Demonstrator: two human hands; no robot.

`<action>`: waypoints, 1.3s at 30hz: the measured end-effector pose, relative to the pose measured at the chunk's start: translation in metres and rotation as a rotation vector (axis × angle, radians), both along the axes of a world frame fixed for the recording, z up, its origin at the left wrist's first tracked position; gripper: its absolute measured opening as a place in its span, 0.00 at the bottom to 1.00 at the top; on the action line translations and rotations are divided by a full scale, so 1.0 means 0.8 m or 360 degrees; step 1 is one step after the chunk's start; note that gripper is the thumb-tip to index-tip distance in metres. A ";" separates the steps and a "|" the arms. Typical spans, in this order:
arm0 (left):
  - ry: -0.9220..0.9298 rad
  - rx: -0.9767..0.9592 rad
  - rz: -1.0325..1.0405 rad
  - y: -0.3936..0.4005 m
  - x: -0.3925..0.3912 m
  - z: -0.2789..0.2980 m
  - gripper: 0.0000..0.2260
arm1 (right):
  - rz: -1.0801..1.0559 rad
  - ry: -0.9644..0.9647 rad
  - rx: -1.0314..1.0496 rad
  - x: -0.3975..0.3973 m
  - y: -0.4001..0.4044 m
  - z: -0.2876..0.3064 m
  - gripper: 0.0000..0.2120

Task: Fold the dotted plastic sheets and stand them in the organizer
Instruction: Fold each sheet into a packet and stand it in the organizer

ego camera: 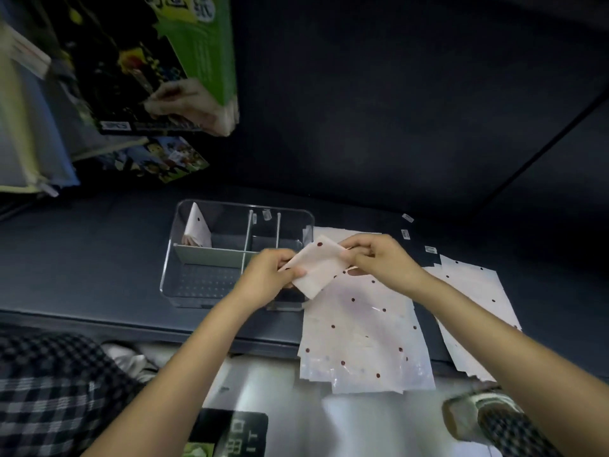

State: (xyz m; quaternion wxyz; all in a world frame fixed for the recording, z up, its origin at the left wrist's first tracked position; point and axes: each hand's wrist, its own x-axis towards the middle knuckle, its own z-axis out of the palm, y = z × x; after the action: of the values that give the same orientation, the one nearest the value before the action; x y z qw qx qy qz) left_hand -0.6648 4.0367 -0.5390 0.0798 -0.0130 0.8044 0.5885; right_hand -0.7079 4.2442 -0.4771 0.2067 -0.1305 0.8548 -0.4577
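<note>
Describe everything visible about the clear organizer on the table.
The clear rectangular plastic organizer sits on the dark table, left of the flat dotted sheets. White dividers split it into compartments. One folded dotted sheet stands in the far-left compartment. The left hand overlaps its near-right part; contact is unclear.

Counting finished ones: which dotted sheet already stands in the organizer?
The folded sheet in the organizer's back-left compartment; the others lie flat or are in hand.
</note>
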 end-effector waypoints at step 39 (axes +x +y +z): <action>0.0141 -0.0612 0.1065 -0.153 0.002 -0.086 0.15 | 0.0103 -0.0028 0.0250 -0.059 -0.321 -0.116 0.15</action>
State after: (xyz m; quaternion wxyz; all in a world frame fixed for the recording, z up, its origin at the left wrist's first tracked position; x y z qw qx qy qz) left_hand -0.6631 3.9144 -0.6081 -0.1552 -0.2641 0.8540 0.4205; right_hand -0.7547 3.9872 -0.5703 0.2383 -0.1374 0.8816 -0.3836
